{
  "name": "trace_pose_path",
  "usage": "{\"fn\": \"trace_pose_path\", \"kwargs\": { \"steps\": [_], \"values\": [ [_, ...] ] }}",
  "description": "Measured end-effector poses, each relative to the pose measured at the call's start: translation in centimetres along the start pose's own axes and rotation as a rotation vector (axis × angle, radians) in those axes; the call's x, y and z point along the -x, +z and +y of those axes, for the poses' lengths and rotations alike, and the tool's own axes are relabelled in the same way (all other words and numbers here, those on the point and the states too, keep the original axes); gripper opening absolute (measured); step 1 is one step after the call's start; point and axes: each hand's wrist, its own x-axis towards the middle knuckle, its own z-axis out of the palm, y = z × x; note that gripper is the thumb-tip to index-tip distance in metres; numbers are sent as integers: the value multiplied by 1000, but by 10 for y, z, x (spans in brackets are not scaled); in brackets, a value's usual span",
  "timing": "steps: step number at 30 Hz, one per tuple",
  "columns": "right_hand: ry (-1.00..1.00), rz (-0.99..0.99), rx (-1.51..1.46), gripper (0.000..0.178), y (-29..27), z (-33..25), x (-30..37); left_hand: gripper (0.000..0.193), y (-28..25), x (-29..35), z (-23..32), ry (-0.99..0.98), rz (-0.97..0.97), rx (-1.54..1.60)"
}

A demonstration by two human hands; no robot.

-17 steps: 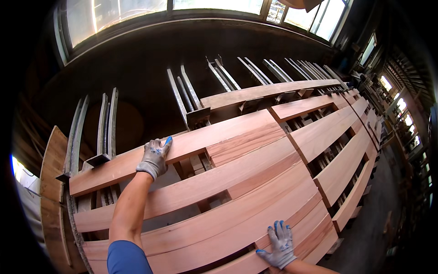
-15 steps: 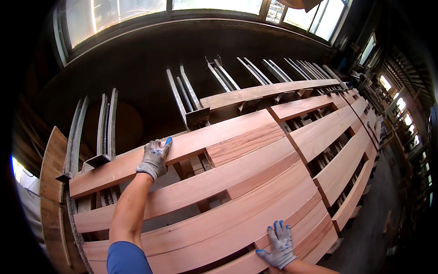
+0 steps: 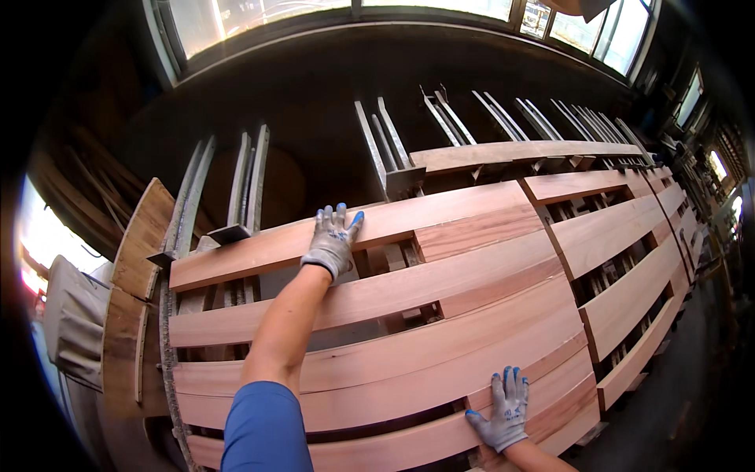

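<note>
Both my hands wear grey work gloves with blue fingertips. My left hand (image 3: 332,240) rests on the farthest long board (image 3: 448,211) of the near panel, fingers stretched out across it. Below it, the wrist reaches over a gap toward a second long board (image 3: 377,295). Nearer to me, my right hand (image 3: 503,413) lies with fingers spread on the panel's near boards, by a short filler piece (image 3: 543,368) and a dark gap. The boards are pinkish, smooth wood, laid side by side with short pieces between their right ends.
Metal clamp bars (image 3: 246,181) stand up along the far side. More slatted panels (image 3: 609,236) continue to the right, with a long pale board (image 3: 527,153) behind them. At the left are a plywood sheet (image 3: 145,236) and a grey cloth-covered thing (image 3: 75,322).
The view has swung left, so the scene sits farther right. My left hand's fingers, earlier bent over the far board, now stretch forward across it. My right hand stays on the near boards.
</note>
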Motion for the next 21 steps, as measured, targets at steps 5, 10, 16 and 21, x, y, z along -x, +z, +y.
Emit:
{"fn": "trace_pose_path", "kwargs": {
  "steps": [5, 10, 16, 21],
  "values": [
    [-23, 52, -12, 101, -6, 7, -1, 92, 2, 47, 31, -50, 237, 165],
    [-37, 134, -46, 98, 3, 12, -6, 76, -25, 167, 53, -11, 623, 321],
    [-48, 38, -33, 94, -10, 34, 3, 67, -64, 401, 101, -61, 309, 469],
    [-75, -24, -335, 77, -25, 25, 73, 72, -42, 618, 130, -306, 63, 479]
  ]
}}
